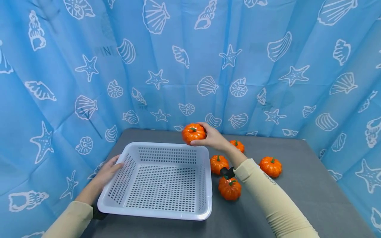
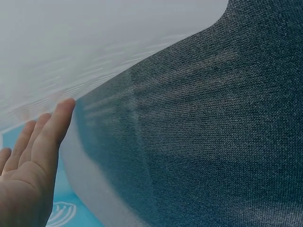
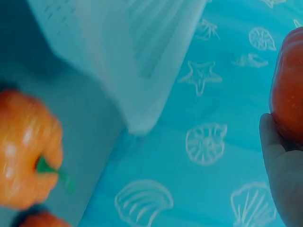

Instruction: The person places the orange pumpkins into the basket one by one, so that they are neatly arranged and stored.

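Observation:
In the head view my right hand point(image 1: 210, 136) grips a small orange pumpkin point(image 1: 193, 133) with a green stem, held up near the far right corner of a white plastic basket point(image 1: 165, 215). The right wrist view has the same pumpkin point(image 3: 289, 85) at its right edge, with a finger or thumb against its underside. My left hand point(image 1: 107, 172) rests at the basket's left rim. In the left wrist view the left hand's fingers point(image 2: 45, 142) look fairly straight, up against the basket's outer wall point(image 2: 94, 42). Nothing lies in the basket.
Right of the basket sit pumpkins on the grey table point(image 1: 297, 198): one beside its wall point(image 1: 218, 164), one nearer point(image 1: 230, 189), one partly behind my right arm point(image 1: 237, 145), and one farther right point(image 1: 270, 166). A blue shell-patterned curtain point(image 1: 190, 72) hangs behind and at both sides.

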A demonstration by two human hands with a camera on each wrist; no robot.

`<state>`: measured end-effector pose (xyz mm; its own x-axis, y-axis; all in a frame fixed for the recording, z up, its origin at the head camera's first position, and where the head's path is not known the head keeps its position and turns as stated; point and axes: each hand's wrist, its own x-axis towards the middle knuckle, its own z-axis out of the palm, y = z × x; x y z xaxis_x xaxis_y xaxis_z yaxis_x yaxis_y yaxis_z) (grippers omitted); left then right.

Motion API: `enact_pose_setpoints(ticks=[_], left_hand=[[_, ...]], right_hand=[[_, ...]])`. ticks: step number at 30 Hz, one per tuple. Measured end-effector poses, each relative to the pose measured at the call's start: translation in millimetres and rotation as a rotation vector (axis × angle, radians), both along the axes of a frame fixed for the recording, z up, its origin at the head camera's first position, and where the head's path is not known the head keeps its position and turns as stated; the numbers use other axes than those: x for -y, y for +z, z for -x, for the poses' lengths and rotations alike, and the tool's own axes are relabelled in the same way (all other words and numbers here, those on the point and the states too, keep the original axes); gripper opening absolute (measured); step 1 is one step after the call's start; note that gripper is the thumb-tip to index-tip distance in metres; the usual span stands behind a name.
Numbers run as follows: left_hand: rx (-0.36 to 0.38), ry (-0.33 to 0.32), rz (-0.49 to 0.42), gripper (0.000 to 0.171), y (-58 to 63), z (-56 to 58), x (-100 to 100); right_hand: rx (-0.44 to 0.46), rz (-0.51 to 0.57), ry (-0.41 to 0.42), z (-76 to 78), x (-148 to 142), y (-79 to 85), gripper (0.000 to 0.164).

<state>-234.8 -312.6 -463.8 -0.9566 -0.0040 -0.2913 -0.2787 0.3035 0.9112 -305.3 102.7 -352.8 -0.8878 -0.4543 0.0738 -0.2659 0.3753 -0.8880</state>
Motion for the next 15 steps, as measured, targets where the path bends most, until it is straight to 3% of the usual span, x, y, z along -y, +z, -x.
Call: enact_pose_setpoints(ticks=[10,15], left_hand=[[-0.018,-0.004,-0.013,0.071,0.1,-0.8,1],[-0.029,-0.012,-0.004,0.071,0.1,0.0,0]], right_hand=[[-0.021,-0.028,0.095,6.4,72,-8.2,0.080],[-0.009,-0.047,0.130,4.0,106,-20.4,0.082]])
